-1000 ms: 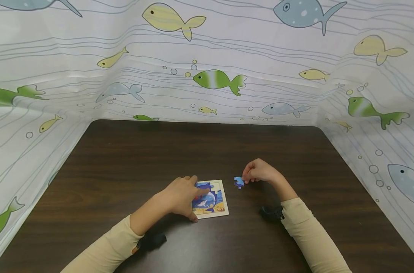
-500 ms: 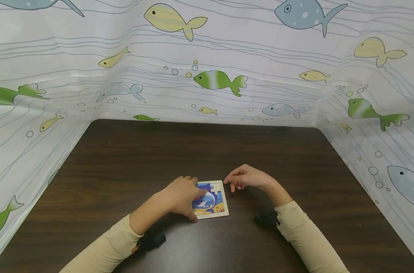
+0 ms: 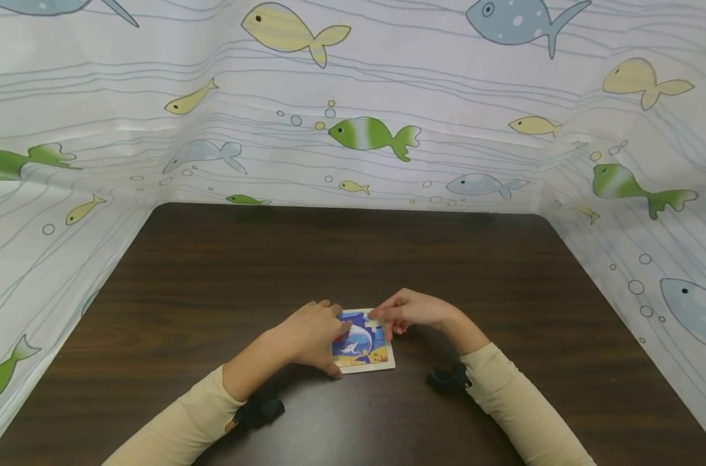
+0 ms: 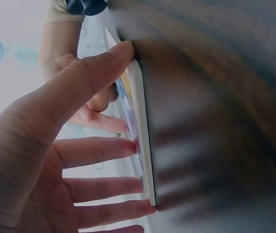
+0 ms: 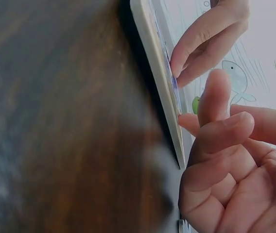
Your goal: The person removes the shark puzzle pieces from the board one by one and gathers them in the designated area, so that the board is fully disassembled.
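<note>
A small jigsaw puzzle [image 3: 361,346] with a blue dolphin picture lies in its pale wooden tray on the table. My left hand [image 3: 312,333] grips its left side, with the thumb at the near edge and fingertips at the far side. Between those fingers and thumb the board's thin side [image 4: 140,111] shows in the left wrist view. At the upper right corner, my right hand [image 3: 417,310] reaches in, one finger touching the board. A pale gap shows beneath its fingertips. In the right wrist view several fingers [image 5: 225,136] are bent; the loose puzzle piece is hidden.
The dark wooden table [image 3: 242,252] spreads all round the puzzle. White cloth with printed fish [image 3: 376,133] hangs along its back and sides. Black wrist devices lie under both forearms, the right one [image 3: 448,378] close to the table top.
My right hand has moved left to the puzzle's corner; the loose piece, visible in its fingertips a second ago, is out of sight. The puzzle and left fingertips have shifted slightly right.
</note>
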A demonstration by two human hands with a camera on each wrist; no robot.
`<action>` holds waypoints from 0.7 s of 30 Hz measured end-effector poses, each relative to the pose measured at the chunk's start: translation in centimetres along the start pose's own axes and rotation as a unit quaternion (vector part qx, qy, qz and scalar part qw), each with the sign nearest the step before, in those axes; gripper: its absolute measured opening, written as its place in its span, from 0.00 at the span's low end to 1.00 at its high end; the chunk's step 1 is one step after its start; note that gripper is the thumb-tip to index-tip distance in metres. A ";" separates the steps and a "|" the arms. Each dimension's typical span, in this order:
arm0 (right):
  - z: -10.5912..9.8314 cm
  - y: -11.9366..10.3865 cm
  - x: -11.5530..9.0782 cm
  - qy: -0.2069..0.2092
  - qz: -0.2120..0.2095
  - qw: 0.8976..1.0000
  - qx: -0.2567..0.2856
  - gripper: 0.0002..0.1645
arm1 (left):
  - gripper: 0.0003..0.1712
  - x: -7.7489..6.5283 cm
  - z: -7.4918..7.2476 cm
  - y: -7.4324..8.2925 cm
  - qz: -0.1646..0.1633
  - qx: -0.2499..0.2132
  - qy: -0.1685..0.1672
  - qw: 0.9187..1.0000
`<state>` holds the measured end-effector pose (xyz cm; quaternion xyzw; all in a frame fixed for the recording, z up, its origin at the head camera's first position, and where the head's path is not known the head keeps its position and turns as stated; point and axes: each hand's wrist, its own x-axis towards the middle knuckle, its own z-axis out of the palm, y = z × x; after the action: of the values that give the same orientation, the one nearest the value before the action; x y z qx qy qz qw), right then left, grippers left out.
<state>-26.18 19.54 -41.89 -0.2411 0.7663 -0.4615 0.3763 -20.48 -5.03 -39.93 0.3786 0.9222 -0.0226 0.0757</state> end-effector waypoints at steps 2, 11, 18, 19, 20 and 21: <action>0.0 -0.1 0.1 0.001 0.001 1.000 0.002 0.22 | 0.47 0.1 -0.1 0.0 -0.002 0.001 -0.002 1.000; 0.3 0.0 0.6 0.041 0.030 0.997 0.065 0.21 | 0.49 0.1 0.0 0.1 -0.015 -0.012 -0.018 1.000; 1.0 0.0 0.9 0.065 0.030 0.994 0.082 0.19 | 0.50 0.0 -0.1 0.3 -0.025 -0.025 -0.032 0.999; 1.1 0.0 0.9 0.068 0.031 0.994 0.081 0.18 | 0.49 0.0 -0.1 0.3 -0.025 -0.024 -0.033 0.999; 1.1 0.0 1.0 0.071 0.031 0.994 0.080 0.18 | 0.49 0.0 -0.1 0.3 -0.025 -0.023 -0.034 0.999; 1.2 0.0 1.0 0.074 0.032 0.994 0.078 0.18 | 0.49 0.0 -0.1 0.4 -0.026 -0.022 -0.035 0.999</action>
<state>-25.88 18.20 -42.63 -0.1520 0.7608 -0.5243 0.3510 -20.24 -4.76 -39.86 0.3519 0.9287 -0.0177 0.1157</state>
